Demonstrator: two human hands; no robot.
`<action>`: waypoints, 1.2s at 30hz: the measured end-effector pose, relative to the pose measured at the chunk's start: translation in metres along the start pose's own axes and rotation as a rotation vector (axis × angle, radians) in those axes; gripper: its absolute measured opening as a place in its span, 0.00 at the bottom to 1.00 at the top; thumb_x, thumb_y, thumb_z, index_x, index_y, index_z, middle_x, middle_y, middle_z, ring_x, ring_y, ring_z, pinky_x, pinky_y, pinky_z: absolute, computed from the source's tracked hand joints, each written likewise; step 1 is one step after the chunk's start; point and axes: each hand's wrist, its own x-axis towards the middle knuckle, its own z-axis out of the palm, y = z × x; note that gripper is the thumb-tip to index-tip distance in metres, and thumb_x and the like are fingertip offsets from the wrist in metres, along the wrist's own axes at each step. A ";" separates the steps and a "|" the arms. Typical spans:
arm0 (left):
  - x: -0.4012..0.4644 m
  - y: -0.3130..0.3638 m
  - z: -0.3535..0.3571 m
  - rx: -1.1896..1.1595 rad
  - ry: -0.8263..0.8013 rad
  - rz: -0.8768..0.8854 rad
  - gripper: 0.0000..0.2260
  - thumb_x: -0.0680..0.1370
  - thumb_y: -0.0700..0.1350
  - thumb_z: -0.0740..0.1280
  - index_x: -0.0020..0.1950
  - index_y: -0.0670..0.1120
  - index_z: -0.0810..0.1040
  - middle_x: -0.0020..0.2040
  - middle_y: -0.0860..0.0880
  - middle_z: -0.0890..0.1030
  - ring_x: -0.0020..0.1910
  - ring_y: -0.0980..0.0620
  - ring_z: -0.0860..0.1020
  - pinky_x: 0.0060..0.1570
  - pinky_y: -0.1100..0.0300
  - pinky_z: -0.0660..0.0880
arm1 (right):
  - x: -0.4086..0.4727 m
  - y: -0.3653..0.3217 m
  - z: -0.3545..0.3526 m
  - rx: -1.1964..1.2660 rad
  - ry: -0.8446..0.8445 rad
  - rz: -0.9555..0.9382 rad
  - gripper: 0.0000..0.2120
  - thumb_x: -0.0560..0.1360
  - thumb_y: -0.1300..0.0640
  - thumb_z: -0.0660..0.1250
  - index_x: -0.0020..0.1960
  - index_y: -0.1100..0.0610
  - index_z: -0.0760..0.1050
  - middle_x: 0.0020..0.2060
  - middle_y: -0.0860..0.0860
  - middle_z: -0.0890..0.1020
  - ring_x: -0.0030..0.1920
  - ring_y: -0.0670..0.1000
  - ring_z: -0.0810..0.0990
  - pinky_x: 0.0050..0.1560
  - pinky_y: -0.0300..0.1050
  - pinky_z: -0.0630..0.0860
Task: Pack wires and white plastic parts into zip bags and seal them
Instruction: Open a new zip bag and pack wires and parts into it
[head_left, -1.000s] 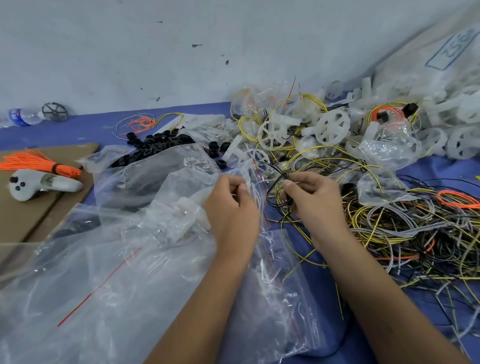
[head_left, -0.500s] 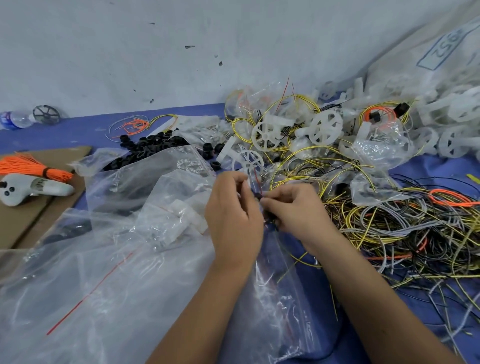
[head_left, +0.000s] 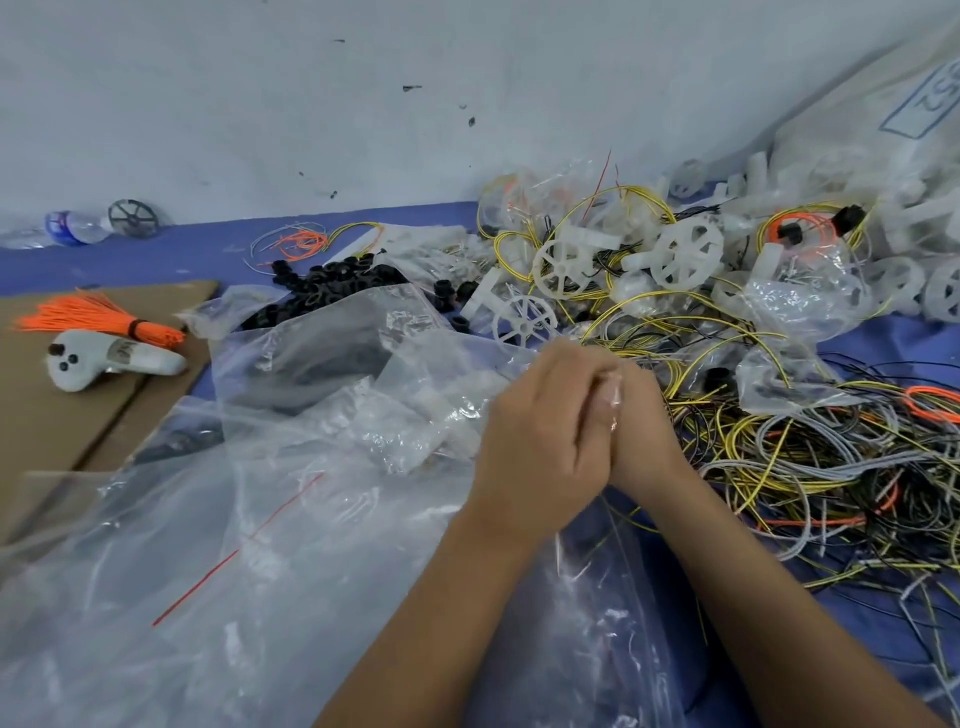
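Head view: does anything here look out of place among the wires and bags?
Yes: a plastic water bottle lies on its side against the wall, and a white handheld controller sits on the cardboard; neither belongs to the packing parts.

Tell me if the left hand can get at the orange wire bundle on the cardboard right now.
Probably not at once: the left hand is pressed against the right hand on a zip bag. Once freed, only loose bags lie toward the orange wire bundle.

Two bare forearms reach in from the bottom edge, no sleeves, watch or rings showing, the left hand (head_left: 540, 441) and the right hand (head_left: 641, 436) both gloveless, fingernails short and plain.
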 end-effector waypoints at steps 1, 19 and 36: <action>0.005 -0.005 -0.009 0.056 0.068 -0.009 0.02 0.80 0.35 0.66 0.50 0.39 0.79 0.43 0.48 0.78 0.40 0.55 0.73 0.43 0.67 0.69 | 0.003 0.004 0.000 -0.082 -0.029 0.030 0.19 0.72 0.64 0.67 0.31 0.43 0.71 0.28 0.41 0.74 0.28 0.40 0.70 0.32 0.43 0.71; 0.010 -0.101 -0.108 -0.375 -0.757 -0.921 0.37 0.58 0.54 0.85 0.62 0.73 0.73 0.55 0.56 0.85 0.57 0.55 0.84 0.50 0.60 0.79 | -0.001 0.003 0.003 0.049 -0.153 -0.080 0.16 0.76 0.62 0.74 0.48 0.39 0.78 0.41 0.32 0.81 0.43 0.34 0.80 0.44 0.27 0.73; 0.019 -0.099 -0.094 -0.344 0.085 -0.728 0.25 0.65 0.34 0.66 0.59 0.53 0.79 0.55 0.49 0.79 0.51 0.55 0.75 0.46 0.60 0.73 | -0.002 -0.006 0.002 0.055 -0.099 -0.046 0.12 0.74 0.41 0.71 0.57 0.40 0.81 0.46 0.47 0.86 0.46 0.49 0.86 0.46 0.50 0.84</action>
